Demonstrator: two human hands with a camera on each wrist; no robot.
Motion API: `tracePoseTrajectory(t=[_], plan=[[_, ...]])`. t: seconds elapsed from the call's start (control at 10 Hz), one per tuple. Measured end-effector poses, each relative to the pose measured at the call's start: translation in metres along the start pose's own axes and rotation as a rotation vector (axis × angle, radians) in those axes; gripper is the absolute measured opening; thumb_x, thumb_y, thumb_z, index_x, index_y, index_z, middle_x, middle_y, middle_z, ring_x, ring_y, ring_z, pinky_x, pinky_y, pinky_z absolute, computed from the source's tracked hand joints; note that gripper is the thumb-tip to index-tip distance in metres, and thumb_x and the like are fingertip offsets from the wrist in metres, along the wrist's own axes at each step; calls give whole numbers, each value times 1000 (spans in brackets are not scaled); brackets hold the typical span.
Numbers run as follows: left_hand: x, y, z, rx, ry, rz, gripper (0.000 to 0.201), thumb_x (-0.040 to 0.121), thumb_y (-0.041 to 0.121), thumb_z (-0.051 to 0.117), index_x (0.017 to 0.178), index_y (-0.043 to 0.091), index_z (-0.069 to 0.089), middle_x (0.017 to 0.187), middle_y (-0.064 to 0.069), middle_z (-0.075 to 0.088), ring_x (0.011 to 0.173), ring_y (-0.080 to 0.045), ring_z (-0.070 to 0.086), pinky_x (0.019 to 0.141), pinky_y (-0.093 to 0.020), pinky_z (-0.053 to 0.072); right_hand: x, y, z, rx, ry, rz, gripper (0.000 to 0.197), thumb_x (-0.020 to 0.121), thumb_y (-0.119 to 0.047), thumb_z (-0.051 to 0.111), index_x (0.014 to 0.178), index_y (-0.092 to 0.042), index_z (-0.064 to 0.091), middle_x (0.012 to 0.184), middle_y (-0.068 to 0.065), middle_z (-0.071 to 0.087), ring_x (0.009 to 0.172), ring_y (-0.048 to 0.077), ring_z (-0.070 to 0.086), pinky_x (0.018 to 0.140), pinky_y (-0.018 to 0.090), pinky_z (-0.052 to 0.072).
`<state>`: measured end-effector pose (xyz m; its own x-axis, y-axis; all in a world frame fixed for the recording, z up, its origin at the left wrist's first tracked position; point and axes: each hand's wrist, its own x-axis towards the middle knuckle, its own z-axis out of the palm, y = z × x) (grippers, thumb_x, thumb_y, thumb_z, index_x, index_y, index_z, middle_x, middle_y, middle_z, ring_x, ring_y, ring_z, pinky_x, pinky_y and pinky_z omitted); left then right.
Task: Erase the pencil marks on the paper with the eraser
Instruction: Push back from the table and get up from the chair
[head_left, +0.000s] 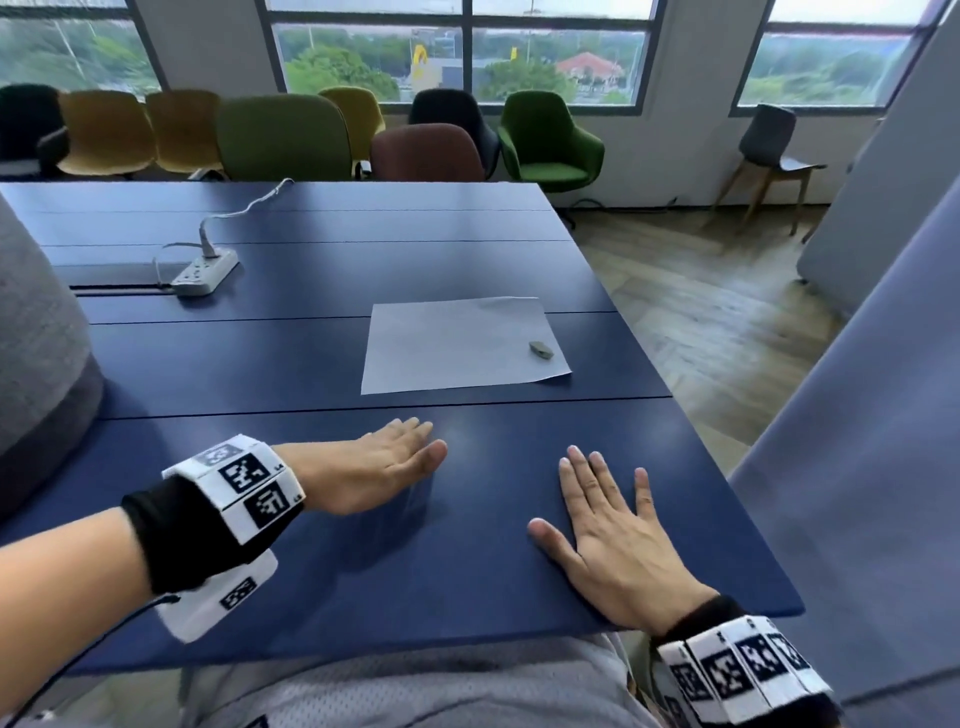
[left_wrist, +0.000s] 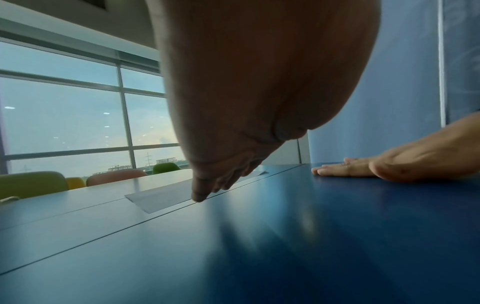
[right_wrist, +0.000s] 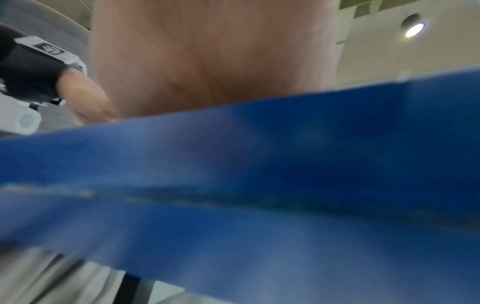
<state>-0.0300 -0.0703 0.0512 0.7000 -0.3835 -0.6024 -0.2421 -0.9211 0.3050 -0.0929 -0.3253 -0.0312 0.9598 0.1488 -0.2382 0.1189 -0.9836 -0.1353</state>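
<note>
Two hands near paper (head_left: 457, 345): left hand (head_left: 371, 475), right hand (head_left: 610, 540)

Daylight is coming through the windows (head_left: 558, 67) into a meeting room.
Chairs (head_left: 280, 135) in yellow, green, brown and black are standing in a row under the glass, behind a blue table (head_left: 363, 249); a power strip (head_left: 205, 270) is lying on it, its cable (head_left: 244, 208) trailing away. A dark chair (head_left: 769, 137) is standing apart at the right on the wood floor (head_left: 701, 291), and a ceiling lamp (right_wrist: 414, 29) is glowing.
</note>
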Motion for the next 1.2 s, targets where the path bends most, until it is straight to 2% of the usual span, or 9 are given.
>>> tracePoseTrajectory(t=[0.1,0.3,0.5,0.6,0.8,0.9,1.0,1.1,1.2], plan=[[10,12,3,55,24,-18,83,89,66,3,155,17,-13,162,4,-19,146,-7,-19,117,-27,-9,2,1,-3,8,11,97,127,47,-78,-41,151,-9,-17,159,3,-26,145,17,-28,115,53,-20],[56,32,-4,156,90,-15,79,96,60,6,155,8,-10,162,-6,-17,148,-16,-17,121,-36,-5,6,-65,0,40,4,-174,103,71,-74,-11,151,-11,-16,159,3,-25,143,17,-32,111,56,-24],[92,43,1,256,110,-68,88,93,68,8,153,8,-15,160,-7,-25,147,-17,-21,121,-40,-8,3,-12,6,73,35,37,101,71,-73,-15,151,-11,-17,159,1,-26,143,15,-31,111,55,-25],[100,68,21,286,136,-89,92,93,71,13,152,7,-19,158,-11,-30,146,-22,-26,120,-42,-10,-10,22,6,127,55,126,109,63,-80,-26,148,-13,-23,157,0,-31,141,15,-35,114,54,-22],[114,153,53,317,58,110,90,92,73,12,153,14,-19,156,-9,-33,143,-20,-31,118,-46,-15,-49,45,12,236,152,276,109,50,-77,-43,139,-16,-32,155,1,-35,140,16,-36,116,43,-22],[105,177,51,159,-39,236,74,99,62,9,155,18,-12,161,-2,-23,146,-14,-23,119,-42,-14,-59,51,15,272,143,328,120,40,-78,-48,141,-16,-30,156,1,-33,140,14,-36,118,37,-20],[75,172,18,-256,-77,265,65,102,53,5,157,18,0,163,5,-4,150,-12,-3,116,-27,-3,-60,52,15,271,126,277,114,42,-83,-43,138,-21,-35,152,-5,-40,136,9,-42,114,41,-25],[75,131,-11,-424,163,208,60,105,49,8,157,19,10,164,-6,5,150,-17,7,108,-18,4,-50,25,15,126,100,49,103,75,-84,-14,152,-17,-8,161,-7,-20,147,13,-20,110,60,-13],[77,107,-26,836,485,-40,67,86,-13,-11,149,-3,10,160,-21,16,144,-23,22,117,-31,16,-33,-18,18,26,156,-181,86,91,-75,17,147,-14,39,158,-2,28,147,27,21,104,66,7]])
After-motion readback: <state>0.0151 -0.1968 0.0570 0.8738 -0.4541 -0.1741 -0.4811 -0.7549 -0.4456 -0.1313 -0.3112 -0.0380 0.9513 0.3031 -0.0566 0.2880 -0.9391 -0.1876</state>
